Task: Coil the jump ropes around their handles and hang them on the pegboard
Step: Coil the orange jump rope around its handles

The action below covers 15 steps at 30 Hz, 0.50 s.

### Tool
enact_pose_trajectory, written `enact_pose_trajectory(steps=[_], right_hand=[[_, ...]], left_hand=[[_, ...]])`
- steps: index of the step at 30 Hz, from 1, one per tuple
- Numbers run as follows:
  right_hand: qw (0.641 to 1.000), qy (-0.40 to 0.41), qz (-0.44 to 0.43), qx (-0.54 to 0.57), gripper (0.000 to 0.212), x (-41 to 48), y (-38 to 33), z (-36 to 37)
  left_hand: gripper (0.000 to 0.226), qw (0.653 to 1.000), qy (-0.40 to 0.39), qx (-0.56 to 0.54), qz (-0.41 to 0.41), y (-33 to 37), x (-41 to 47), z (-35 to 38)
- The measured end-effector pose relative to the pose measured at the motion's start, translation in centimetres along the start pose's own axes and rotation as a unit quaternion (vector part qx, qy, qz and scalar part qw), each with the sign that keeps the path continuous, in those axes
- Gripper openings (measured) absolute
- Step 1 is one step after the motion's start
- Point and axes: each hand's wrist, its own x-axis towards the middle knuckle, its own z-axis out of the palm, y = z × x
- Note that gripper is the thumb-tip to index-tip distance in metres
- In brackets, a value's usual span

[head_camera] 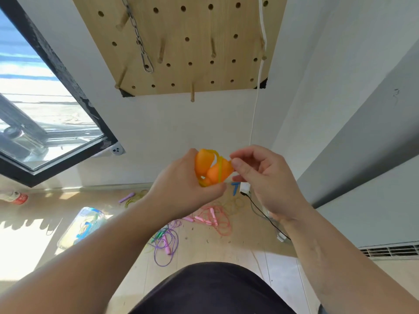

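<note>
Gripping orange handles [209, 169] w/ left hand [181, 185] | right hand [265, 180] pinching yellow rope [220, 169]

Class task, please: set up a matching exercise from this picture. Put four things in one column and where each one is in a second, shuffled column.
Things
1. orange handles
2. yellow cord
3. metal chain
4. pink jump rope

Places
a. loose on the floor
b. pinched by the right hand
c. hanging on the pegboard
d. gripped in the left hand

Pairs: 1-d, 2-b, 3-c, 4-a
</note>
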Motion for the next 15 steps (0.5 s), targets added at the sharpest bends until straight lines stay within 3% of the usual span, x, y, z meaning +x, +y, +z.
enact_pose_trajectory(steps=[8,11,15], right_hand=[[1.0,0.025,-0.007,0.011,0.018,-0.5,-0.09,-0.09],[0.999,0.021,-0.03,0.023,0.016,-0.83,-0.19,-0.29],[0.998,0.014,-0.065,-0.006,0.01,-0.97,-0.41,-0.01]], left_hand=[[0.043,0.996,-0.017,-0.089,0.026,-0.04,-0.2,0.0],[0.033,0.995,-0.003,-0.079,0.056,0.17,-0.21,0.11],[0.038,0.996,-0.002,-0.051,0.074,0.69,-0.12,0.11]])
